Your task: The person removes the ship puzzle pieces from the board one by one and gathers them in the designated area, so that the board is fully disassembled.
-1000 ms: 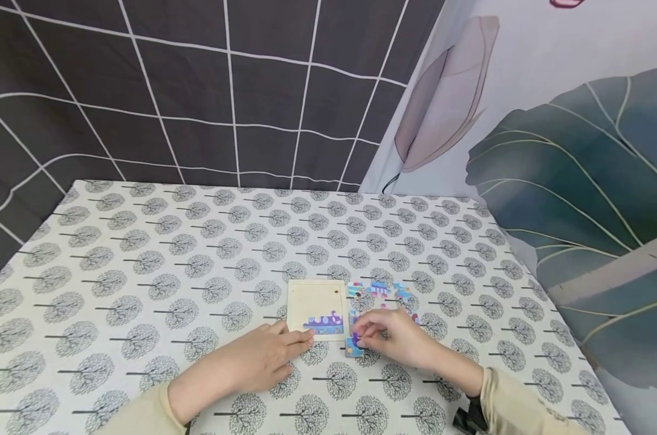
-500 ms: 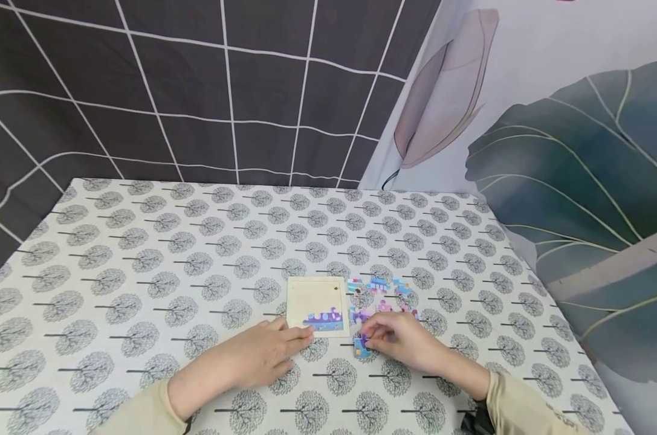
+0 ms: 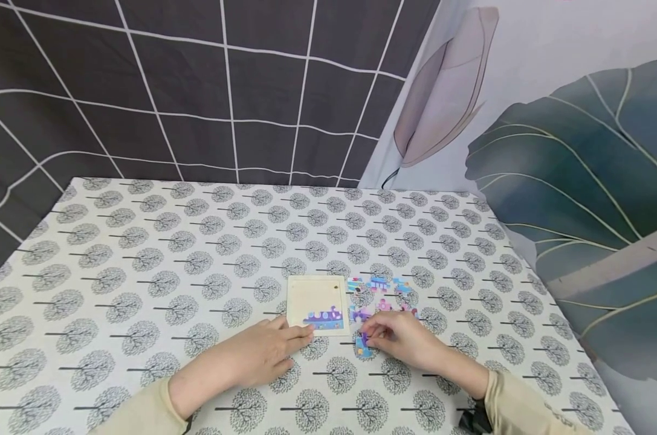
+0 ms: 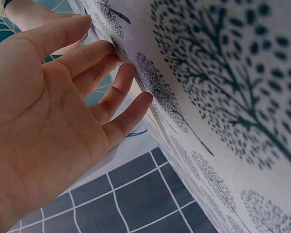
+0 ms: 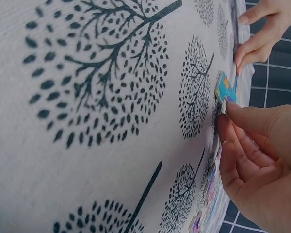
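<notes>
My right hand (image 3: 407, 339) pinches a blue and purple jigsaw piece (image 3: 362, 347) between thumb and fingers, just right of the puzzle tray's near right corner. In the right wrist view the piece (image 5: 225, 90) is tilted up, its blue face showing an orange patch. A pale square puzzle tray (image 3: 314, 293) lies on the table, with joined purple and blue pieces (image 3: 325, 318) in its near right part. My left hand (image 3: 263, 352) touches the tray's near edge with its fingertips. In the left wrist view the left hand (image 4: 53, 111) has loosely extended fingers and grips nothing.
More loose jigsaw pieces (image 3: 379, 284) lie to the right of the tray, some partly hidden behind the right hand. A tree-patterned cloth (image 3: 159, 272) covers the table. A dark grid curtain (image 3: 187, 90) hangs behind it, and a leaf-print curtain (image 3: 578, 181) at the right.
My right hand has drawn the jigsaw piece slightly right, away from the tray's corner, mostly during the first half second. The left hand has stayed at the tray's edge.
</notes>
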Demonstrator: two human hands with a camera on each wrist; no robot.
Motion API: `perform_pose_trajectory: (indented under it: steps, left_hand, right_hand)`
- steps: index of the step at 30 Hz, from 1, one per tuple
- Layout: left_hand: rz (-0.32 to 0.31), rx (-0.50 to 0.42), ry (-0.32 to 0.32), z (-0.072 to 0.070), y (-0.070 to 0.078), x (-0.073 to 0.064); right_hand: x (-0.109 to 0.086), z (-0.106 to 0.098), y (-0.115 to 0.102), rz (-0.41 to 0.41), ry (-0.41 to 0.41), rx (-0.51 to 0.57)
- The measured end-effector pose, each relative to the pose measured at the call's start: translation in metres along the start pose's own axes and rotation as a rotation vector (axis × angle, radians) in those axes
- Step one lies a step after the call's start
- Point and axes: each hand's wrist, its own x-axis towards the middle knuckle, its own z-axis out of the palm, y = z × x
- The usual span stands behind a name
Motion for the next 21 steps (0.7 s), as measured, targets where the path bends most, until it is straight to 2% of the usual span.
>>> perform_pose_trajectory:
  steps: [11,17,21]
  left_hand:
    - [0.003,0.013,-0.003,-0.002,0.000,-0.001]
    - [-0.003,0.012,-0.006,-0.003,0.001,-0.002]
    - [0.002,0.017,-0.003,-0.003,0.001,-0.002]
  right_hand:
    - [0.006,-0.003,-0.021,0.066,-0.008,-0.097]
    - [0.005,-0.001,-0.023,0.036,0.029,-0.241]
    - [0.005,0.001,-0.020,0.027,0.025,-0.222]
